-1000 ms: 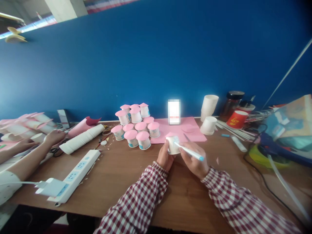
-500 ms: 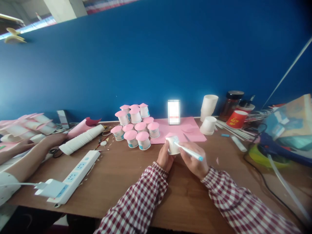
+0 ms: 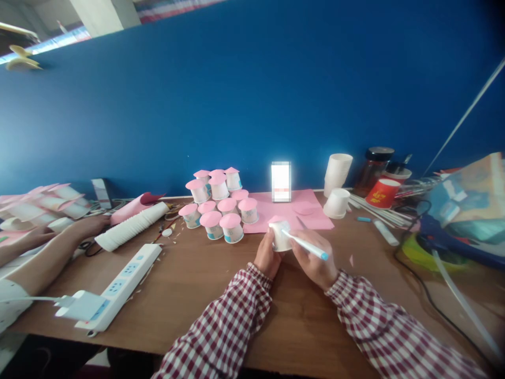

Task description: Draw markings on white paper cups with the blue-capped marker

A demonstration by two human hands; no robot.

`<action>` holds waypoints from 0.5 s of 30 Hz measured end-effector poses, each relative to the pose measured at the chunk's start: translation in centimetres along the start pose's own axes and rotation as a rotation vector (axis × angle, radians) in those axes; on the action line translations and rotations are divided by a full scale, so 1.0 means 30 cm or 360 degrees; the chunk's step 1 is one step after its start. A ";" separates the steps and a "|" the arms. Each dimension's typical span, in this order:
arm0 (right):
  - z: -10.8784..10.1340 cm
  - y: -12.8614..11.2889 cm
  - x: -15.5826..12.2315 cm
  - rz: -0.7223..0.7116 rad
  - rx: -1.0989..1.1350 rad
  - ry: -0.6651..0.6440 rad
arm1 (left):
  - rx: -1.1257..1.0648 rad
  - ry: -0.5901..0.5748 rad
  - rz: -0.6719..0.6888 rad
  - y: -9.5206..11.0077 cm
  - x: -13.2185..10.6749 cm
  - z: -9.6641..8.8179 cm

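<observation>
My left hand is closed around a white paper cup that has a pink paper cone top. Pinched in my right hand is a white marker pen with a light-blue end. Its tip meets the cup's side, where faint blue marks show. Behind my hands lies a pink paper sheet with a cut pink paper piece on it. To the left stand several paper cups with pink cone tops, some bearing blue drawings.
A phone-like bright screen stands on the sheet. At right are stacked white cups, an upturned cup, a red cup and a blue-handled tool. Left lie a power strip, a cup sleeve and another person's arm.
Almost nothing differs. My hands, the cup and the marker pen keep nearly the same position, with the pen tip still at the cup.
</observation>
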State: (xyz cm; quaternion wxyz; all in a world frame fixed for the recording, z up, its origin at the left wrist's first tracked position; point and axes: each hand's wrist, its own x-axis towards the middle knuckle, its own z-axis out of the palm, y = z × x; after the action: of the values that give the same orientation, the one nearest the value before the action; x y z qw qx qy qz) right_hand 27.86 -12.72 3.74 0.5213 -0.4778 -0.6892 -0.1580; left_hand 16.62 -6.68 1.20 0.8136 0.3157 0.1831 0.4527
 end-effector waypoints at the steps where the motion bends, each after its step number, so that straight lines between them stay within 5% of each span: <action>1: 0.000 0.000 0.000 -0.0003 0.0003 0.0003 | -0.0001 0.0001 0.0001 -0.001 0.000 0.000; 15: -0.001 0.002 0.002 -0.0005 -0.0016 0.0003 | 0.0045 -0.0017 0.0023 -0.005 -0.008 0.009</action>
State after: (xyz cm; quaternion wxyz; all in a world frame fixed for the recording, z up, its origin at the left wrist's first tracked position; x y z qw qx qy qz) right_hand 27.93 -12.69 3.78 0.5192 -0.4792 -0.6887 -0.1627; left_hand 16.74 -7.05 1.31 0.8067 0.3308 0.1828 0.4544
